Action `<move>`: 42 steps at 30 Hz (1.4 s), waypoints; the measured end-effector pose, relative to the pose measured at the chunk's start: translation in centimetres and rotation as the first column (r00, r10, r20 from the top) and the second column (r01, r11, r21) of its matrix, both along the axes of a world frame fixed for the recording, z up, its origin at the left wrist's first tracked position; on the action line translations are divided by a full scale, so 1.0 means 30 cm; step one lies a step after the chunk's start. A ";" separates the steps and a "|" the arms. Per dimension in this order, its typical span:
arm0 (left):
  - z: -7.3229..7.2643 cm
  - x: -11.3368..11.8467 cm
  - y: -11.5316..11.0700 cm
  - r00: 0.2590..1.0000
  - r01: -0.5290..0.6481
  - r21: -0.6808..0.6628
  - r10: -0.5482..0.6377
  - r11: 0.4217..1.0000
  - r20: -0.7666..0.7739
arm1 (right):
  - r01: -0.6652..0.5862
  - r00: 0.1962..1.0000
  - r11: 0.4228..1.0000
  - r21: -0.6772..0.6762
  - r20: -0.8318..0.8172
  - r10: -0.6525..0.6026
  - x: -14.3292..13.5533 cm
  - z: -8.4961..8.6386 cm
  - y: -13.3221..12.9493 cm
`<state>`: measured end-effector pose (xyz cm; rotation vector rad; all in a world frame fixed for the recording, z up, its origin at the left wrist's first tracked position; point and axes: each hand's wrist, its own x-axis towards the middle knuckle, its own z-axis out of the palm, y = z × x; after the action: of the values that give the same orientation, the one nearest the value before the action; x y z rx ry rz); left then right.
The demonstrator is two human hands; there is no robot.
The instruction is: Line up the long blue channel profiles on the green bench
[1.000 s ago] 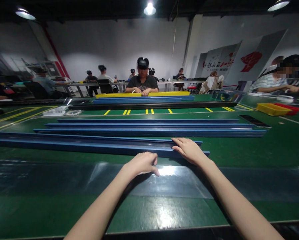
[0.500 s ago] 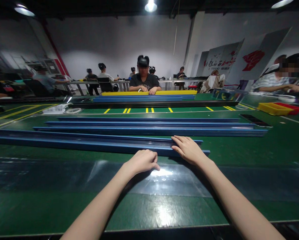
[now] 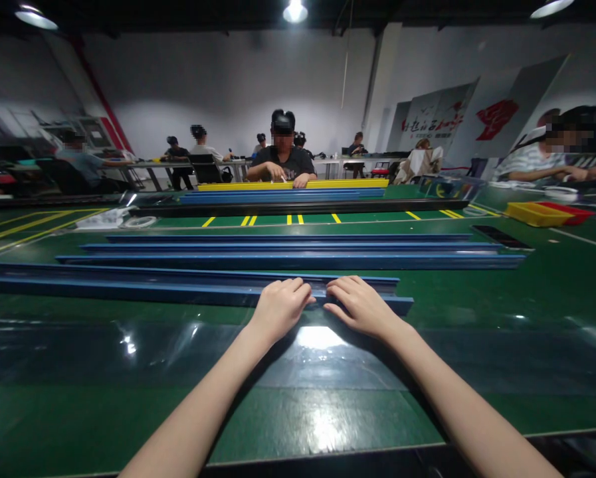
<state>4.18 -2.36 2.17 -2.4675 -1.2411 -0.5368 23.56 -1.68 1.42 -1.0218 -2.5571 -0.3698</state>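
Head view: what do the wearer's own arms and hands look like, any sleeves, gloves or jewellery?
Both arms come up from the bottom edge bare to as far as the picture shows, with no sleeve in view. The left hand and right hand wear no gloves. No watch, bracelet or ring shows on either wrist or on the fingers that can be seen.

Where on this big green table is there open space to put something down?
Bare green shows right of the near blue rail that both hands, left hand and right hand, rest on, and on the glossy strip before it. Farther back, three long blue rails lie close together.
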 end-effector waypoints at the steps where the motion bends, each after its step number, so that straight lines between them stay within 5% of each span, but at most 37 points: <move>1: -0.001 0.000 0.001 1.000 0.003 0.065 -0.003 0.998 -0.004 | 0.013 1.000 1.000 0.010 -0.001 -0.013 -0.003 -0.001 0.000; 10: -0.023 -0.001 0.017 0.993 0.072 0.379 -0.101 0.923 0.056 | 0.241 0.970 0.941 0.239 -0.078 -0.229 0.024 0.006 0.018; 16: -0.061 -0.007 0.044 0.986 0.119 0.453 -0.159 0.884 0.052 | 0.419 0.905 0.864 0.278 -0.198 -0.376 0.065 0.000 0.036; 22: -0.078 -0.008 0.059 0.992 0.094 0.318 -0.115 0.944 0.050 | 0.517 0.852 0.815 0.261 -0.248 -0.461 0.100 -0.009 0.060; 27: -0.071 -0.012 0.055 0.990 -0.012 0.165 -0.012 0.986 0.143 | 0.484 0.870 0.849 0.214 -0.223 -0.440 0.136 -0.021 0.084; 42: -0.082 -0.016 0.053 0.960 -0.221 -0.002 0.218 0.975 0.176 | 0.504 0.835 0.860 0.081 -0.301 -0.461 0.138 -0.004 0.056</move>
<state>3.71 -0.76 -0.28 -2.2678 -1.5482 -0.7117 27.69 0.01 1.31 -1.5395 -1.9665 -0.5121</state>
